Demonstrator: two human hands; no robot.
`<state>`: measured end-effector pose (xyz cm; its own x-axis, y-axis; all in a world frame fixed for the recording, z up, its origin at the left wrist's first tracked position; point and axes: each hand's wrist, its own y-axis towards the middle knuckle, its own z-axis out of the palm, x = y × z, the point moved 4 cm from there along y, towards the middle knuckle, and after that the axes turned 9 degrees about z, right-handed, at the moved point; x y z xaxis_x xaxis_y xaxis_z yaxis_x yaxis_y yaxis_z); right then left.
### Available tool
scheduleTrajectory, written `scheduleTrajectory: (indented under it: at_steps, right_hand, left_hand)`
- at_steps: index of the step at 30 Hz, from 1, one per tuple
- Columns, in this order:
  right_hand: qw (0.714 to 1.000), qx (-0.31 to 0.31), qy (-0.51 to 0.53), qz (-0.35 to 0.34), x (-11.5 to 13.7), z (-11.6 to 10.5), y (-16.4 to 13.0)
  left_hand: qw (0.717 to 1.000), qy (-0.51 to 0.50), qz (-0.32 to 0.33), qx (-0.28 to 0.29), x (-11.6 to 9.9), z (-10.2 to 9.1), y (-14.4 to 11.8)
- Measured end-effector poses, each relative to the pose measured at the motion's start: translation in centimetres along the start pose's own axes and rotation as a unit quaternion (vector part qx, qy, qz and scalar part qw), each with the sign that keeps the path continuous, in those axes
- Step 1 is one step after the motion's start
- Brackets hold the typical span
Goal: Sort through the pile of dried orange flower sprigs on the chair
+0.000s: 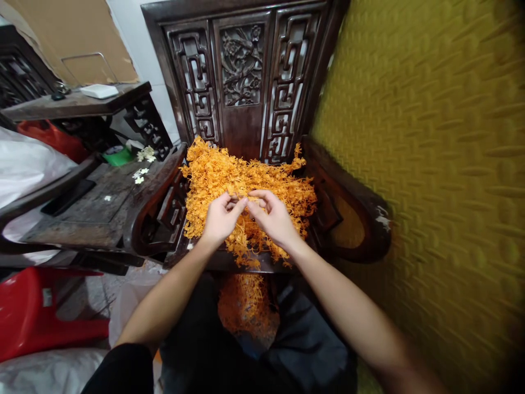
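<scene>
A big heap of orange plastic sprigs [229, 172] covers the seat of a dark carved wooden chair [241, 71]. My left hand [220, 219] and my right hand [273, 216] meet above the heap's front, fingertips pinched together on one small orange sprig [245, 201] between them. Some sprigs spill over the seat's front edge. Below the seat, a second batch of orange pieces [245, 306] lies in a bag between my knees.
A dark wooden side table [94, 205] stands left of the chair, with small white flowers [139, 175] and a green object [117, 157] on it. A red plastic stool [36, 312] is at lower left. A yellow textured wall [430, 164] fills the right.
</scene>
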<state>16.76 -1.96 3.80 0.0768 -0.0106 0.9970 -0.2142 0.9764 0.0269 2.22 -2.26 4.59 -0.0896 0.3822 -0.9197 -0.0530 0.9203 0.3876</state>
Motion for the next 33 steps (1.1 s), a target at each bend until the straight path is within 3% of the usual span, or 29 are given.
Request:
scheduleTrajectory:
  at_steps: [6,11,18,29,33]
  right_hand:
    - [0.996,0.001,0.058,0.074,-0.8,0.5,0.2]
    - [0.998,-0.012,0.03,0.051,-0.2,0.3,0.0]
    - [0.984,0.08,0.087,0.132,0.0,1.1,-0.4]
    - [1.0,-0.006,0.029,-0.008,1.3,1.2,-0.9]
    - [0.998,-0.012,0.057,-0.039,1.9,2.0,-1.2]
  left_hand:
    - [0.999,0.039,0.021,-0.01,0.2,0.3,-0.3]
    - [0.992,0.113,0.045,-0.042,-0.3,-0.3,-0.1]
    - [0.992,0.117,0.055,-0.013,-0.1,0.2,-0.4]
    - [0.989,0.08,0.079,-0.098,-2.0,0.7,-0.3]
    - [0.981,0.033,0.109,-0.158,-1.9,0.1,1.2]
